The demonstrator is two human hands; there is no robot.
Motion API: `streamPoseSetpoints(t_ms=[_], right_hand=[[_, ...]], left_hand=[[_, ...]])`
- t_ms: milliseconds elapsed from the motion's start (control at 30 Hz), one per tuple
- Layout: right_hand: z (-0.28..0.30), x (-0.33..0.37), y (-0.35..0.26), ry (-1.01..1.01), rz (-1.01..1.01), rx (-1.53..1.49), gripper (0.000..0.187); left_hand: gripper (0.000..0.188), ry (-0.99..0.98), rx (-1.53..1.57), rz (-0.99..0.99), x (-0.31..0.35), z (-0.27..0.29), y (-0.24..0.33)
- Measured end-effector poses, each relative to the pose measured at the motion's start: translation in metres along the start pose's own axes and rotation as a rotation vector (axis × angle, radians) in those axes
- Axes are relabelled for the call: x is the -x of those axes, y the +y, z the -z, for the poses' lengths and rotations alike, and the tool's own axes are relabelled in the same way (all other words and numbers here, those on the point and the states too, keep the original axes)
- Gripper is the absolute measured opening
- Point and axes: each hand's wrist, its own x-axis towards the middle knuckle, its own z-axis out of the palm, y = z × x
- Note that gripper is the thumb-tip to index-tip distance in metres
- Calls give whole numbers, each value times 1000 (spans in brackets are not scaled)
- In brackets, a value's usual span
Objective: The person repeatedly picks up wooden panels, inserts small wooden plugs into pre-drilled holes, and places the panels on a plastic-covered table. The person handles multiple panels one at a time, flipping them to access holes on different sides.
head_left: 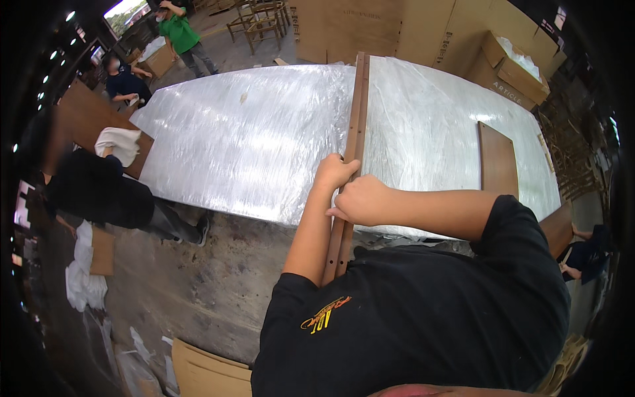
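A pair of long brown wooden rails (358, 109), with small holes along them, lies side by side across the plastic-wrapped table (264, 126). Their near ends stick out past its edge toward my body. My left hand (336, 172) is wrapped round the rails near the table's front edge. Just nearer to me, my right hand (365, 200) is closed over them, its thumb pointing left across the wood. The right hand's fingertips are hidden beneath the hand.
A brown panel (497, 157) lies at the table's right. At the left a person in dark clothes (102, 188) holds a white cloth (119, 144) by another brown panel (99, 122). Cardboard boxes (506, 69) stand behind; a cardboard sheet (210, 370) lies on the floor.
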Motion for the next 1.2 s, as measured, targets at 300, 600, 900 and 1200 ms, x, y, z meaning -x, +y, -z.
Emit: streamPoseSetpoints(t_ms=[300,600,900,1200], right_hand=[[-4,2,0,193,167,-100,25],[-23,-4,9,155,274,-82,18],[-41,3,18,360,57,-371,13],[-17,-11,22,701,23,-541,9]], left_hand=[[57,-25,53,12,10,9,8],[58,-3,15,4,7,5,6],[60,-21,42,-1,7,5,8],[58,-55,350,83,27,9,16]])
